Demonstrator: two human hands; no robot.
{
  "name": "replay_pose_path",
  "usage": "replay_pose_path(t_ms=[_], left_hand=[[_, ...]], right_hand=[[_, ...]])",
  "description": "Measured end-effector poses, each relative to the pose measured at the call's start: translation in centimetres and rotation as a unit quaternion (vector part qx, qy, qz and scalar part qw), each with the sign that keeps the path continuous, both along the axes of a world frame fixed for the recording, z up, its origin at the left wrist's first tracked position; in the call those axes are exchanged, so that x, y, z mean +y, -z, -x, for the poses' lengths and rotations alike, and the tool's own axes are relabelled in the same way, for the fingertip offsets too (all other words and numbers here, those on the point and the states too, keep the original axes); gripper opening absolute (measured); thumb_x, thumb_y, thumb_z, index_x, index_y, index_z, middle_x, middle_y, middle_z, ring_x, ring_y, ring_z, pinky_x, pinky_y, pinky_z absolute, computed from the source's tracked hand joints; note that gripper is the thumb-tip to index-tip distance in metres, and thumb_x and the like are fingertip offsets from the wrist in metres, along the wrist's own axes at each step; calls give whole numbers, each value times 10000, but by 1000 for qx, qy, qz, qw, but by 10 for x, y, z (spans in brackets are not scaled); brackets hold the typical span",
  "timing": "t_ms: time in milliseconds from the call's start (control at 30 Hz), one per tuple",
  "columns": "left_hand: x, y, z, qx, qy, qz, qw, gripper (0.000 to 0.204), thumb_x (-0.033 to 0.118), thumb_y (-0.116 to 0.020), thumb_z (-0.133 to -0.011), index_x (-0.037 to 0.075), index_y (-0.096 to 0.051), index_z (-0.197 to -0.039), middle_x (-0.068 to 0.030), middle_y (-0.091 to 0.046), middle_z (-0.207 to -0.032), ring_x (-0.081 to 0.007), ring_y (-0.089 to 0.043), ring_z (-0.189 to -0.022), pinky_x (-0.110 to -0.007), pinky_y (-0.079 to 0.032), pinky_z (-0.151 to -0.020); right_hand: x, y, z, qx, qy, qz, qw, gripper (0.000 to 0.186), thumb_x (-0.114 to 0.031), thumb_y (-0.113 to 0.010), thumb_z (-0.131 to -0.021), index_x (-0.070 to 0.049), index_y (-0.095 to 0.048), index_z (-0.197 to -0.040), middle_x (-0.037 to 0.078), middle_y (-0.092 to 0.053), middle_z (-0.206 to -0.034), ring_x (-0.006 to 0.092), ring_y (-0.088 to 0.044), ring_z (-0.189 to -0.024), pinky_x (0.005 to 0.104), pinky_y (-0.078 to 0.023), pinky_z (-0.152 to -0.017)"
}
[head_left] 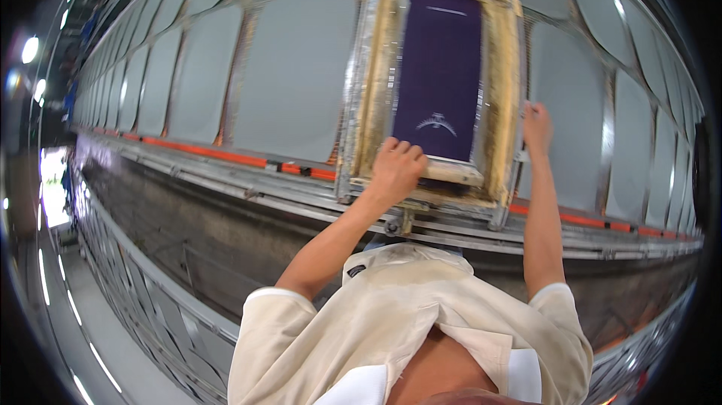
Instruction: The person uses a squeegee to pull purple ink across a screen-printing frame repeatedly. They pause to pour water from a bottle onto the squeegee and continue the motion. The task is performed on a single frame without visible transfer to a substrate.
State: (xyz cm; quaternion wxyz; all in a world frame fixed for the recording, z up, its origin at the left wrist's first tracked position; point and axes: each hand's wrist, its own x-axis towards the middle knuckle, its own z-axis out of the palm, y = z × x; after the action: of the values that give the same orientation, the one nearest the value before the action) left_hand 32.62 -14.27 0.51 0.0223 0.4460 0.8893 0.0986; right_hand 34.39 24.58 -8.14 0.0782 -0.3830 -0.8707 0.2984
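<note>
A pale-edged rectangular frame (500, 104) is lying on the long grey tabletop (293, 74), its far end reaching in from the near edge and its near corners standing over the metal rail (218, 182) that is running along that edge. A dark purple panel (438, 66) is being enclosed by the frame, with a white curved motif (436, 124) showing toward its near end. Along the near edge of the tabletop, an orange strip (195, 151) is being interrupted by the frame. The near bar of the frame is being gripped by the left hand (400, 172), whose fingers are bending over it toward the left near corner. The right hand (537, 128) is being held at the frame's right side with its fingers curled; because they are so small and soft in the view, it cannot be told whether that grip is closed on the side bar or only resting beside it. The step in hand, judging by this, is the handling of the frame: it would be done well with both sides being guided evenly, the frame being held square to the near edge, and the purple panel being left unpressed by the fingertips.
</note>
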Motion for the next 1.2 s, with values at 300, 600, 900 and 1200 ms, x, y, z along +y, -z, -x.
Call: replay_pose_path(t_ms=[300, 600, 900, 1200], left_hand=[[-73, -15, 3, 16, -49, -115, 992, 334, 81, -774, -636, 153, -684, -949, 30, -697, -1012, -190, -636, -897, -372, -417, -872], [-297, -27, 62, 80, -69, -50, 993, 410, 70, -773, -609, 161, -689, -999, 44, -706, -1042, -185, -625, -859, -373, -425, -841], [-359, 7, 80, 83, -36, -81, 993, 358, 47, -710, -669, 135, -666, -1012, 20, -689, -1020, -200, -616, -851, -395, -436, -815], [-290, 33, 286, 113, -11, -105, 988, 344, 25, -697, -671, 147, -688, -993, 10, -716, -1028, -211, -642, -871, -401, -424, -818]], right_hand=[[-72, -48, 26, 147, -34, 11, 988, 323, -324, -666, -974, -27, -629, -852, 126, -629, -727, 254, -570, -678, 389, -461, -672], [-332, -33, 129, 204, -25, 49, 977, 281, -304, -661, -945, -48, -592, -851, 174, -581, -715, 323, -559, -640, 411, -446, -630], [-370, -31, 151, 131, 8, 32, 991, 297, -322, -665, -942, -43, -614, -854, 162, -559, -640, 312, -527, -579, 418, -434, -594], [-363, -25, 159, -10, -26, -22, 999, 278, -343, -670, -943, -71, -679, -996, 168, -694, -940, 375, -652, -896, 470, -501, -803]])
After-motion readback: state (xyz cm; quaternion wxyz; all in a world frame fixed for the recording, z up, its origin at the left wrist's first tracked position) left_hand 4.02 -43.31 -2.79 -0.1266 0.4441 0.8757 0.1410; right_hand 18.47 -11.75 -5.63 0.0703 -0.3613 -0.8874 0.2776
